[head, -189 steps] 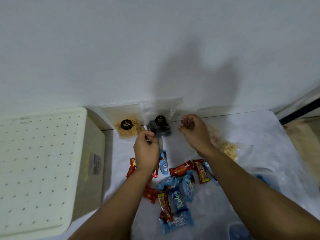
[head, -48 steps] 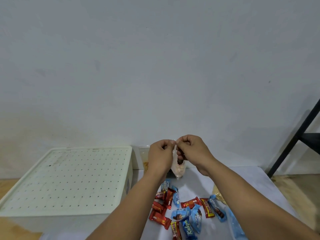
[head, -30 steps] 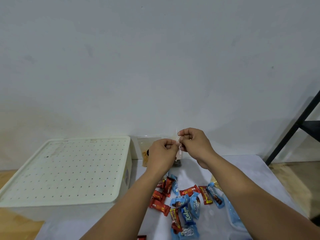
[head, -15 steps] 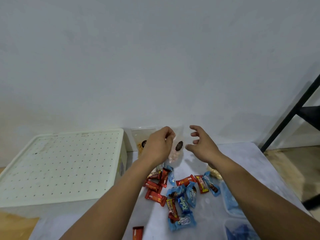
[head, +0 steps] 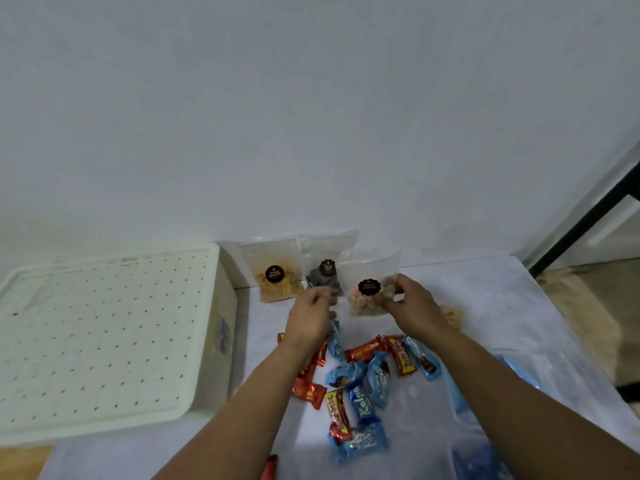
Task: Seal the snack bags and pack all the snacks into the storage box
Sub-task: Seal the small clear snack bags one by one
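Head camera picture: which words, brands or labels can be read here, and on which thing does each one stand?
"Kalpa": on a blue candy wrapper in the pile on the table.
"beng-beng": on a red and yellow wrapper beside it.
Round black stickers on the three clear snack bags, yellow, dark and pink: gold writing, too small to read.
Label on the storage box side: blurred.
Other wrappers: print unreadable.

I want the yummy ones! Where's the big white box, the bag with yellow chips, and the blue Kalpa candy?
white box (head: 104, 341), head view, lid top.
yellow chips bag (head: 277, 285), head view, chips.
blue Kalpa candy (head: 362, 403), head view, wrapper lettering.
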